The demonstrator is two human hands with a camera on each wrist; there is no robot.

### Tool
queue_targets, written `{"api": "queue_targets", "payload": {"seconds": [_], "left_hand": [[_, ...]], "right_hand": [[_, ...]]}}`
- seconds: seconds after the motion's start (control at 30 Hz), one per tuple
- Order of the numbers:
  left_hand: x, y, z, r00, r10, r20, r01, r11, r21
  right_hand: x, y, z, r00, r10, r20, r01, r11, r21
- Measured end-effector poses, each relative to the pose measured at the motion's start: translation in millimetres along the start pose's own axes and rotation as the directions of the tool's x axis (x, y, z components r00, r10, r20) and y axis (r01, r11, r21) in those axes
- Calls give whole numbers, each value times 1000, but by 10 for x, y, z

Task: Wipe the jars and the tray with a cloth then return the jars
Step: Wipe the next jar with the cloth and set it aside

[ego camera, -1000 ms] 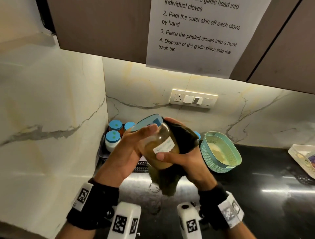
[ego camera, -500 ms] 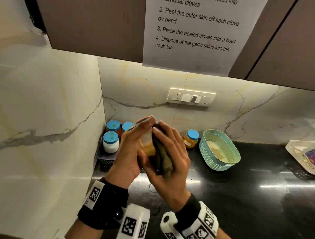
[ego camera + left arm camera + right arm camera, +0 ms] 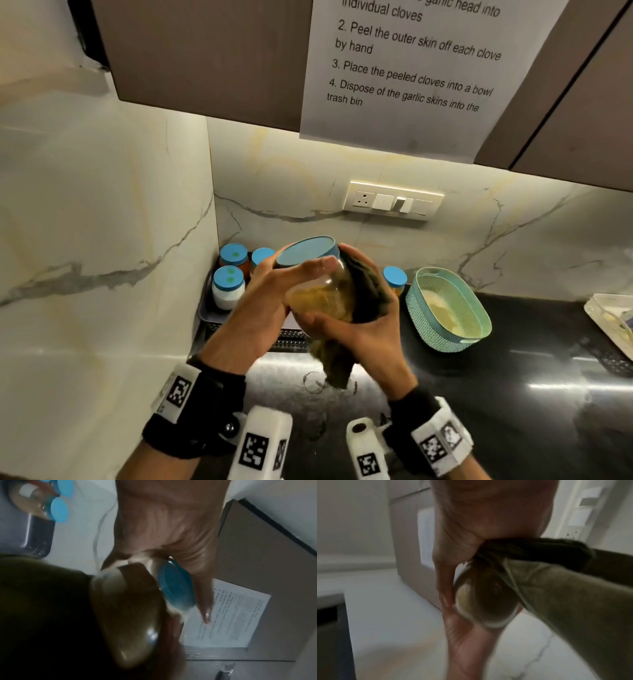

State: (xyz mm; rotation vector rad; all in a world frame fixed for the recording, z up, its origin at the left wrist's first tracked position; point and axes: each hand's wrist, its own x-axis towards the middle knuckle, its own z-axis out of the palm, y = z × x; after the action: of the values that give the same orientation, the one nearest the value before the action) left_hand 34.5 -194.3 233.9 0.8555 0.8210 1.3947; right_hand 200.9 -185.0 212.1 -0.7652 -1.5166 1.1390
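Glass jar [image 3: 320, 294]: yellow-brown contents, blue lid [image 3: 306, 251], tilted with lid toward the wall, held in the air between both hands, in front of the tray.
Left hand [image 3: 270, 305]: fingers curled round the jar's neck and shoulder just below the lid, thumb side toward the camera; grasping the jar.
Right hand [image 3: 363, 329]: fingers wrapped over the cloth [image 3: 366, 291] and pressing it on the jar's right side, thumb across the jar's lower front; grasping cloth and jar together.
Cloth: dark olive, covering the jar's right flank, loose tail hanging below the jar's base.
Tray [image 3: 209, 310]: dark, in the corner of the counter [image 3: 513, 394] against the wall, behind and left of the jar.
Jars on tray: white-filled jar [image 3: 227, 287] at front left, orange-filled one [image 3: 234, 257] behind it, third blue lid [image 3: 262, 256] just right of that, partly hidden by the left hand.
Orange jar [image 3: 395, 279]: on the counter right of the tray, partly behind the right hand.
Basket [image 3: 448, 308]: teal, right of the tray, beside the orange jar.
Wrist views: blurred; jar base and cloth visible in the right one.
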Motion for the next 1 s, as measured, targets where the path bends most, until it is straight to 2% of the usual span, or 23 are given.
{"api": "queue_targets", "payload": {"seconds": [0.1,0.17,0.23,0.3,0.37,0.43,0.5,0.57,0.67,0.77,0.83,0.9,0.97,1.0], "left_hand": [[76,78,-88,994,24,109,-31,997,66],[98,73,-34,992,48,118,-50,999,15],[116,22,32,993,81,83,-79,997,-20],[110,-15,98,994,101,33,-100,994,-50],[102,-63,135,994,103,-20,-105,989,-103],[107,-102,159,997,70,-32,-75,971,-227],[126,-135,168,999,20,-28,-28,951,-307],[151,-183,138,996,4,-89,-32,950,-312],[66,-191,126,996,-56,-66,38,967,-251],[39,-185,112,996,-36,-81,18,977,-210],[53,-170,146,989,-31,-143,-4,972,-236],[74,-171,152,977,62,-204,-110,966,-234],[74,-160,123,964,145,-223,-188,965,-185],[62,-138,128,961,174,-217,-210,965,-155]], "right_hand": [[135,-156,-146,970,111,217,-148,975,164],[142,-200,-131,969,122,216,-167,964,207],[79,-222,-34,991,69,115,-90,979,182],[-11,-199,93,999,-42,4,40,988,147],[-65,-123,198,977,-178,-116,188,979,85],[-77,-21,260,923,-338,-183,337,941,-40],[-69,88,294,865,-476,-158,440,872,-215],[-87,173,315,820,-559,-124,481,790,-380],[-171,287,326,790,-613,-21,531,700,-478],[-193,402,244,755,-650,86,592,619,-516],[-132,401,210,772,-634,40,578,675,-460],[-68,307,239,851,-520,-79,474,824,-310],[20,126,259,943,-266,-198,276,961,22],[78,19,246,971,-89,-222,139,966,220]]}}
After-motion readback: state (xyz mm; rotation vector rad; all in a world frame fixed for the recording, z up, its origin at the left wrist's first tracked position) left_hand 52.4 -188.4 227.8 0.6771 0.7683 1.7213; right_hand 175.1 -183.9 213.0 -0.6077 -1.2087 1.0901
